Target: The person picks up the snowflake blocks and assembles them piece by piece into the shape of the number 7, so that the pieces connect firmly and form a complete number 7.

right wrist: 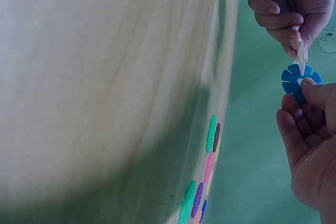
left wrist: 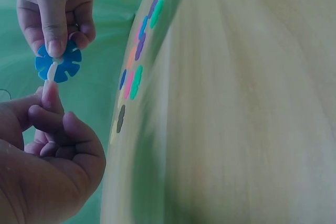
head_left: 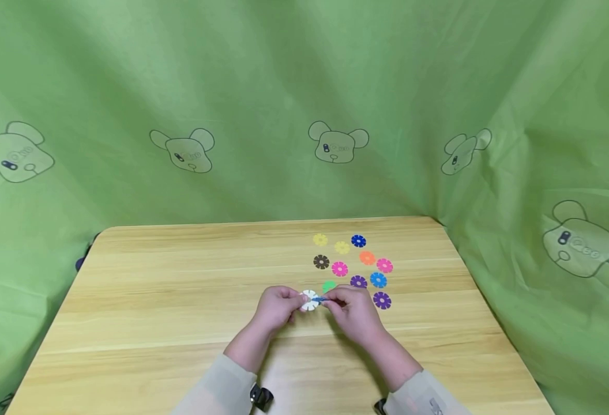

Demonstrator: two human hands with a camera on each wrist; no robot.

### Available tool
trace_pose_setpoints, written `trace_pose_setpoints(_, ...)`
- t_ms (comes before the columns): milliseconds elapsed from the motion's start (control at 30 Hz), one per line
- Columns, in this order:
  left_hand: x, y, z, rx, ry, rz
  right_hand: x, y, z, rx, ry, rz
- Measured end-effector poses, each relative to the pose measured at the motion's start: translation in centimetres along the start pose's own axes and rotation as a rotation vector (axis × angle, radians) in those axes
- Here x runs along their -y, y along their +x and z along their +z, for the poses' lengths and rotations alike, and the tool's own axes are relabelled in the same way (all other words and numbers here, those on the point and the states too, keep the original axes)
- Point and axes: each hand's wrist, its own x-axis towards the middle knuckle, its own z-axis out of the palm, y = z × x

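My left hand [head_left: 275, 308] pinches a white slotted snowflake disc [head_left: 309, 300] between thumb and fingers. Facing it, my right hand [head_left: 355, 314] pinches a blue snowflake disc [left wrist: 67, 68] by its edge. The two discs stand crosswise to each other and meet at their rims, as both wrist views show. How deep the slots are pushed together cannot be told. Both hands are held above the wooden table [head_left: 180, 300]. Just beyond the fingers lies a green disc [head_left: 329, 286], partly hidden by my right hand.
Flat on the table past my right hand lie several more discs, among them brown [head_left: 321, 262], pink [head_left: 339, 269], orange [head_left: 367, 257], light blue [head_left: 379, 280] and purple [head_left: 382, 300]. A green curtain [head_left: 263, 115] with bear-head drawings surrounds the table's back and sides.
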Motion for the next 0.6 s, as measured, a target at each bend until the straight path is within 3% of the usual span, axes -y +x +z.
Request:
trace_pose_setpoints(167, 0.2, -0.1, 0.0, 0.009, 0.002, 0.007, -0.1, 0.0, 0.0, 0.006, -0.005, -0.009)
trace_pose_setpoints(267, 0.4, -0.1, -0.1, 0.015, 0.051, 0.04, 0.0, 0.1, -0.1, 0.01, -0.02, -0.01)
trace_pose_setpoints(333, 0.4, -0.1, -0.2, 0.004, 0.105, 0.096, 0.1, 0.2, -0.2, 0.014, -0.029, -0.01)
trace_pose_setpoints(600, -1.0, -0.7, 0.0, -0.029, 0.43, 0.422, 0.4, 0.3, -0.3, 0.015, -0.031, -0.021)
